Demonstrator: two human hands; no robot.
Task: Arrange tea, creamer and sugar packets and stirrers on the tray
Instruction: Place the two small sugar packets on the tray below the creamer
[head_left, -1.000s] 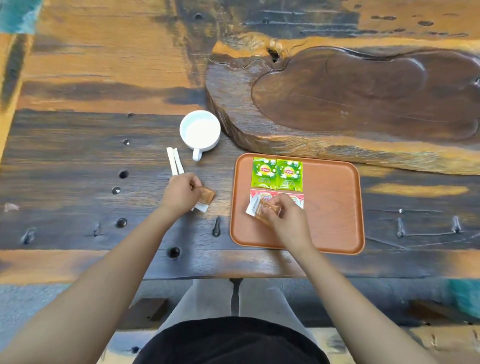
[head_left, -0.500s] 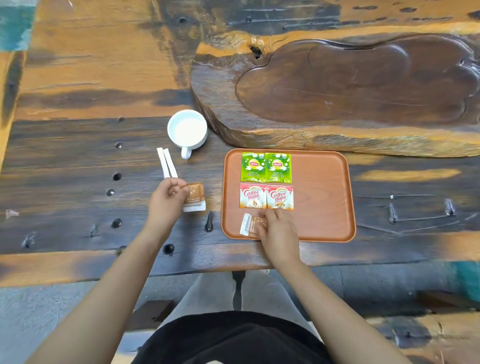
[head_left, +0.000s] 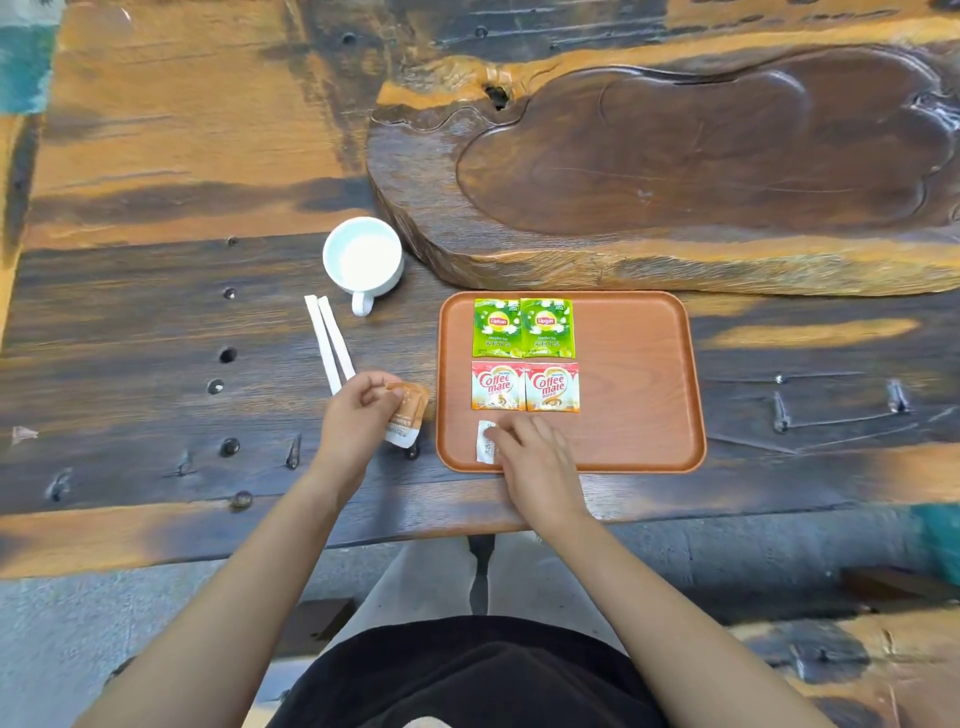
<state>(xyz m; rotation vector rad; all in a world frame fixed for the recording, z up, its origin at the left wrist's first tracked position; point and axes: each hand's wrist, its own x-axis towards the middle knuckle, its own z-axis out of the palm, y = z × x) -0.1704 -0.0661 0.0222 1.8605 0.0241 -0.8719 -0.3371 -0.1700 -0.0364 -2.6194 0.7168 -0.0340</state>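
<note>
An orange-brown tray lies on the wooden table. Two green Lipton tea packets lie side by side at its far left, with two red Coffee mate creamer packets just below them. My right hand presses a sugar packet flat onto the tray's near left corner; only the packet's white end shows. My left hand holds a second brown and white sugar packet just left of the tray, slightly above the table. Two white wrapped stirrers lie on the table behind my left hand.
A white cup stands left of the tray's far corner. A large carved dark wood slab rises right behind the tray. The table's near edge runs close under my forearms.
My right hand brought its sugar packet down from over the creamer packets to the tray's near left corner. My left hand lifted its packet off the table and turned it.
</note>
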